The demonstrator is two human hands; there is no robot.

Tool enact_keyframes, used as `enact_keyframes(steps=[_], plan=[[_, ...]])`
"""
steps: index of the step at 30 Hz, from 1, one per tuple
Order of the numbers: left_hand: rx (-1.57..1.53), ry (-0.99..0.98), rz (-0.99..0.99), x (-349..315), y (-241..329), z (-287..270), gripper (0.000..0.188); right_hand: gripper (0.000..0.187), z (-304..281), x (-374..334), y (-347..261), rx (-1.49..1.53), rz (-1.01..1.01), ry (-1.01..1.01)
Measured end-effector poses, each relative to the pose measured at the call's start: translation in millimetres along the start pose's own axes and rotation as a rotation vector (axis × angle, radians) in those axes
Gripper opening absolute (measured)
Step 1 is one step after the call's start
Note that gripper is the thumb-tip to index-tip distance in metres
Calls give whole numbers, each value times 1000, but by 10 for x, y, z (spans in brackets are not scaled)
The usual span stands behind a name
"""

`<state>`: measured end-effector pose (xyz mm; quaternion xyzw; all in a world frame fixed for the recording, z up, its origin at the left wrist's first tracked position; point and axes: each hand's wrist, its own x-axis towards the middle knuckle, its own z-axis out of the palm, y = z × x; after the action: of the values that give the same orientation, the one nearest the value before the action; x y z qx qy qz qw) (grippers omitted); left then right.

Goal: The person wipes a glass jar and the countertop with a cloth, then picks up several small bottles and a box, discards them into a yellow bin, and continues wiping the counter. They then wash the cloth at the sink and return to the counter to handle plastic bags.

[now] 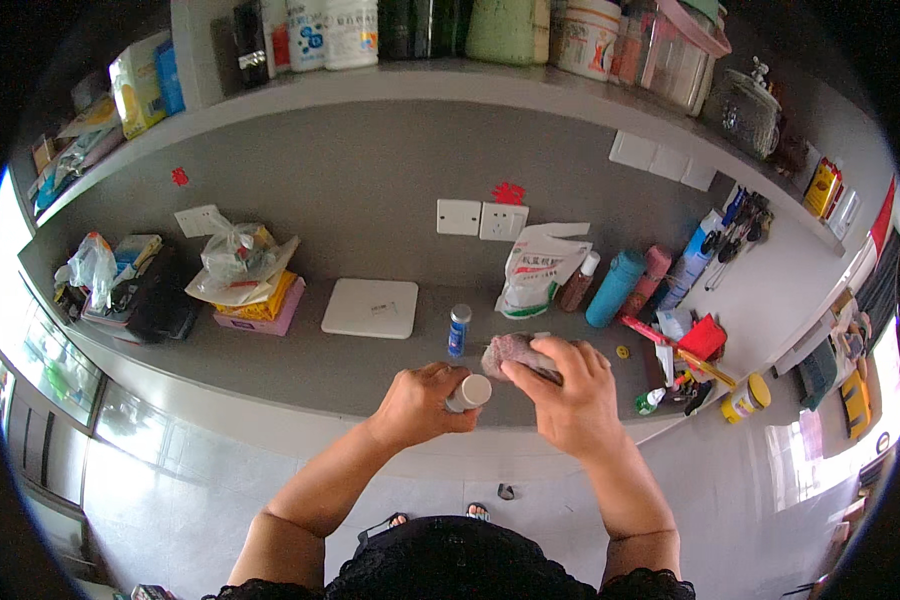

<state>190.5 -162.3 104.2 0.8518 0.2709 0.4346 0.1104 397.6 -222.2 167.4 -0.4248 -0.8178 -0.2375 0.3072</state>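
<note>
My left hand [422, 404] is closed around a small bottle with a white cap [474, 390], held over the counter's front edge. In my right hand [573, 393] is a bunched greyish-pink cloth [515, 358], its fingers wrapped over the top. The cloth is close to the bottle, with a gap between them. Just beyond my hands a small blue can with a silver lid [458, 330] stands upright on the grey counter [370, 370]. Most of the bottle's body is hidden by my left fingers.
Behind stand a white pouch [538, 272], a brown bottle [578, 284] and a blue tumbler [616, 288]. A white flat box [370, 308] lies left of the can. Bags and boxes [245, 275] sit farther left; small clutter [690, 350] fills the right. A loaded shelf [420, 80] overhangs the counter.
</note>
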Motion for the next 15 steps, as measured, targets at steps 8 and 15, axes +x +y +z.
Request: enact_keyframes(steps=[8, 15], plan=[[138, 57, -82, 66, -14, -349, 48, 34, -307, 152, -141, 305, -82, -198], [340, 62, 23, -26, -17, -419, 55, 27, -229, 428, -385, 349, -71, -100]])
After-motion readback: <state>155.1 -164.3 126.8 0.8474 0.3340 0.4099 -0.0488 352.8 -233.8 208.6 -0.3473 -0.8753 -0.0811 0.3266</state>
